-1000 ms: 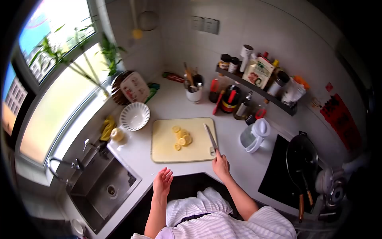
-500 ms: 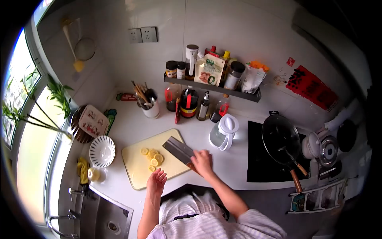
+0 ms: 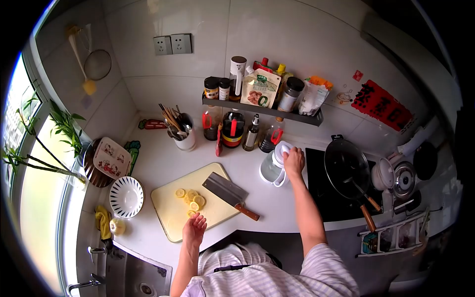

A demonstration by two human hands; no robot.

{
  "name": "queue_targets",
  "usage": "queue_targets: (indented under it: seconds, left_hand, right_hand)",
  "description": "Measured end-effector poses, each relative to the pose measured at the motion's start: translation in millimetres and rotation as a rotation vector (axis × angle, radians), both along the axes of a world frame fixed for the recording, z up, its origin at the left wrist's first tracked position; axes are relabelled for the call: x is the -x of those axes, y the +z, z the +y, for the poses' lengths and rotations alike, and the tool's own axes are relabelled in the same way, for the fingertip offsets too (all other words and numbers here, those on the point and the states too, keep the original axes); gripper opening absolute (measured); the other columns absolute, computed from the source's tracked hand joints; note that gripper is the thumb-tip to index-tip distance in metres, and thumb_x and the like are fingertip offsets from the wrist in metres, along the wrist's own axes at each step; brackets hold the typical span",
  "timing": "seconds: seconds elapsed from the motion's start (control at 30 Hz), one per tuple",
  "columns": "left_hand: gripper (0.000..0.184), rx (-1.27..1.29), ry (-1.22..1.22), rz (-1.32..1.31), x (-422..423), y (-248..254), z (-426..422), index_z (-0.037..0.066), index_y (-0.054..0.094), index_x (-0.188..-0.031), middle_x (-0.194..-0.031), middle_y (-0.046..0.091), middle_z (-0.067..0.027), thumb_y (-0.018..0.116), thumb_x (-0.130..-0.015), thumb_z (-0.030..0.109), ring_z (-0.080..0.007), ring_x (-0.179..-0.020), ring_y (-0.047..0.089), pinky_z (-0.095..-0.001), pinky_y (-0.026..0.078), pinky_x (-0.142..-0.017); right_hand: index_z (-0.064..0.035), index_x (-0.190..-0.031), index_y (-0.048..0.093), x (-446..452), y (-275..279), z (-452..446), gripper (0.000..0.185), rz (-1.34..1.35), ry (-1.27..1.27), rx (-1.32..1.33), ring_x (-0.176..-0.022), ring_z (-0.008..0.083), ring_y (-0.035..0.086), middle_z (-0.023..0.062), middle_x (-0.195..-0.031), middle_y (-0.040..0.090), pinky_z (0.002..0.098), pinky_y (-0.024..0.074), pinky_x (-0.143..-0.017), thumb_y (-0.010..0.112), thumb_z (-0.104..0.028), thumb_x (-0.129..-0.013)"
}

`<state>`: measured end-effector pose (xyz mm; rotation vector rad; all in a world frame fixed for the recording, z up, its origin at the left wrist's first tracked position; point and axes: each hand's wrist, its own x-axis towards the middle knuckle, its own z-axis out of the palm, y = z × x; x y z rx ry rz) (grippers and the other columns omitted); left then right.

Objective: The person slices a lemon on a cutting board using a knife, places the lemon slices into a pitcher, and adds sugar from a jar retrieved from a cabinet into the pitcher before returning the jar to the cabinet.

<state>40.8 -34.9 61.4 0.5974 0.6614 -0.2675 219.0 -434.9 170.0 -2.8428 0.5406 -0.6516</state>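
Note:
My right hand (image 3: 294, 161) is at the top of a clear pitcher (image 3: 270, 170) with a white lid, its fingers curled at the lid. The pitcher stands upright on the counter. A cleaver (image 3: 225, 190) with a wooden handle lies across the right side of a cream cutting board (image 3: 170, 210), its handle reaching past the board's edge. Several lemon slices (image 3: 198, 201) are in a loose pile on the board. My left hand (image 3: 194, 227) hovers at the board's front edge, palm up and empty, its fingers loosely bent and apart.
A striped bowl (image 3: 126, 197) and a peeled-looking lemon (image 3: 117, 226) are left of the board, near the sink (image 3: 128, 279). Bottles (image 3: 251, 133) and a utensil holder (image 3: 185, 142) line the back under a shelf (image 3: 262, 109). A wok (image 3: 342, 168) sits on the black cooktop (image 3: 316, 198) at right.
My right hand has let go of the cleaver, leaving it on the board, and moved up and right to the pitcher. My left hand has barely moved.

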Motion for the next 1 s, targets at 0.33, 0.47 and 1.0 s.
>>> queue_targets:
  seconds: [0.33, 0.47, 1.0]
  left_hand:
    - [0.026, -0.024, -0.182, -0.107, -35.5, 16.0, -41.4, 0.005, 0.059, -0.115, -0.096, 0.067, -0.0061, 0.048, -0.098, 0.022, -0.0212, -0.091, 0.065, -0.0331, 0.053, -0.081]
    - [0.025, -0.018, -0.177, -0.122, -35.5, 12.8, -49.1, 0.006, 0.06, -0.113, -0.095, 0.067, -0.0058, 0.05, -0.098, 0.024, -0.0212, -0.091, 0.065, -0.033, 0.052, -0.082]
    - [0.027, -0.139, 0.111, 0.055, 44.7, -14.6, 20.4, 0.005, 0.059, -0.116, -0.096, 0.068, -0.0081, 0.05, -0.097, 0.021, -0.0218, -0.088, 0.067, -0.0333, 0.056, -0.079]
  right_hand:
    - [-0.0018, -0.094, 0.061, -9.3, 122.0, 13.5, 0.015, -0.437, 0.438, -0.567, -0.067, 0.019, 0.063, 0.0091, -0.074, 0.065, 0.0335, 0.0491, -0.058, 0.063, -0.017, -0.093]
    - [-0.0035, -0.088, 0.06, -4.2, -30.8, 72.8, 0.018, -0.132, 0.508, -0.793, -0.071, 0.0179, 0.062, 0.0091, -0.081, 0.063, 0.0332, 0.0492, -0.062, 0.071, -0.017, -0.084]
    - [-0.0028, -0.082, 0.066, 5.9, -191.2, 85.4, 0.021, 0.431, 0.096, -1.229, -0.057, 0.0166, 0.063, 0.0076, -0.07, 0.067, 0.0314, 0.0477, -0.046, 0.063, -0.023, -0.089]
